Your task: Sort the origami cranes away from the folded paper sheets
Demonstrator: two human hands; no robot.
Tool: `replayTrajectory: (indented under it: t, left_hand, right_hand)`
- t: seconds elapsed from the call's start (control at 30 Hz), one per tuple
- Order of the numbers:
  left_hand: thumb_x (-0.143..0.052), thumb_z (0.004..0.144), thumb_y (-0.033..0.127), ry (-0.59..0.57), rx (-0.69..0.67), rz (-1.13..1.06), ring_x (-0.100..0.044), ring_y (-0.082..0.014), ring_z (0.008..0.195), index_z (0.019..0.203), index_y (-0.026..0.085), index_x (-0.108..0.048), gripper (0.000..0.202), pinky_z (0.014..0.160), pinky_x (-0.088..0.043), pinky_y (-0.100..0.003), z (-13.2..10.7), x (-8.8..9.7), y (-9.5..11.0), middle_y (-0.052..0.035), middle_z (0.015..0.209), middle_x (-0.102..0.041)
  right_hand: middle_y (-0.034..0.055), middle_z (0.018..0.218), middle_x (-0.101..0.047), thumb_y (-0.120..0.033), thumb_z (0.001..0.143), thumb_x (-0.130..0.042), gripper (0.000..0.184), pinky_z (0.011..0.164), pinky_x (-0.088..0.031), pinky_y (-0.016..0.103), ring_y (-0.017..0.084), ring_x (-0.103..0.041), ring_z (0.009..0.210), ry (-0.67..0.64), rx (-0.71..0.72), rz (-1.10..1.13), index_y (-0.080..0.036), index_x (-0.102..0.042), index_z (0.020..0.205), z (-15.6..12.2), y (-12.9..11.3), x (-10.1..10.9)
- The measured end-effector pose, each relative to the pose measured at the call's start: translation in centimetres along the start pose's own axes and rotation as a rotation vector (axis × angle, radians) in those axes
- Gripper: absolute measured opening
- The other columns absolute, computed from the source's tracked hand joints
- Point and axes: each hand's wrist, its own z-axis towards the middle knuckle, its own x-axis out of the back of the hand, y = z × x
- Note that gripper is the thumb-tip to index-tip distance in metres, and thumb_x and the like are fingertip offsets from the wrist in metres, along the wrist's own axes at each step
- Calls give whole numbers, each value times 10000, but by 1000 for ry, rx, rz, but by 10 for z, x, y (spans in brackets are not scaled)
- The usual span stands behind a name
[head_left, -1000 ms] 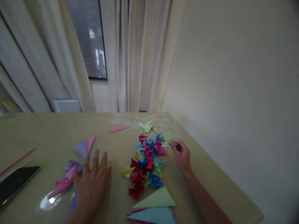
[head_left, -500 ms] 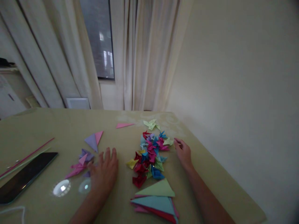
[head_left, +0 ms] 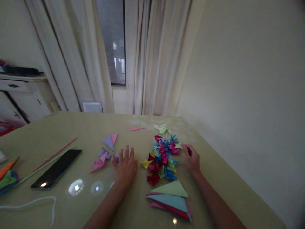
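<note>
My left hand (head_left: 124, 167) lies flat on the table with its fingers spread, between some loose pink and purple folded pieces (head_left: 102, 159) and a heap of small coloured origami pieces (head_left: 163, 155). My right hand (head_left: 192, 158) rests at the right edge of that heap with its fingers curled in; whether they hold anything is too small to make out. A stack of larger folded paper triangles (head_left: 170, 198), green on top, lies between my forearms.
A dark phone (head_left: 57, 172) lies at the left beside thin pink and green sticks (head_left: 53, 156). A white cable (head_left: 30, 203) curls at the near left. A pink triangle (head_left: 137, 128) and pale green pieces (head_left: 162, 128) lie further back. Curtains, a window and a wall stand behind.
The view has swung left, showing more of the table's left side and a cabinet. Both hands have stayed roughly where they were on the table.
</note>
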Motion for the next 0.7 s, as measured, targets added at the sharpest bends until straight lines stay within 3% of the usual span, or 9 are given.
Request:
replayTrajectory:
  t: [0.1,0.2,0.3,0.4,0.53,0.7]
  left_hand:
    - [-432,1016,160,-103,19,-46,-531,-397,1340,1495,162,-581,502,1017,-497,-651,4,1,-4,-189,1601,-507]
    - [-434,935,15,-121,-34,-174,-572,-327,1275,1468,156,-595,574,1036,-531,-539,13,-3,-9,-172,1542,-548]
    - [-426,926,-27,16,-77,-405,-614,-251,1160,1477,143,-561,593,1077,-532,-485,19,-4,-9,-173,1494,-542]
    - [-487,1020,117,179,-139,-700,-582,-246,1258,1499,220,-517,490,1098,-541,-479,14,1,3,-148,1516,-477]
    - [-592,1030,253,210,-224,-995,-562,-250,1349,1484,302,-507,464,1065,-586,-439,-3,10,28,-116,1512,-456]
    - [-710,971,285,181,-296,-1042,-608,-284,1312,1535,334,-448,624,1038,-612,-470,-20,10,44,-133,1535,-437]
  right_hand:
    - [24,665,-663,-618,958,-575,498,574,-441,277,182,-564,602,-75,54,-16,-167,-741,827,-7,-9,-1]
    - [25,614,-651,-628,982,-529,556,571,-443,277,177,-563,562,-158,83,-1,-182,-715,706,-13,-18,-5]
    - [24,587,-650,-621,989,-514,583,575,-452,279,168,-561,523,-236,109,3,-189,-710,650,-16,-27,-8]
    - [6,533,-594,-617,1007,-479,609,543,-421,273,151,-505,473,-257,159,-1,-193,-714,637,-19,-36,-6]
    - [0,547,-589,-623,1033,-447,612,538,-404,263,144,-500,477,-379,314,35,-194,-751,720,-27,-47,-5]
    - [23,723,-738,-675,981,-599,523,599,-460,263,147,-581,538,-620,542,81,-189,-786,1038,-41,-61,-12]
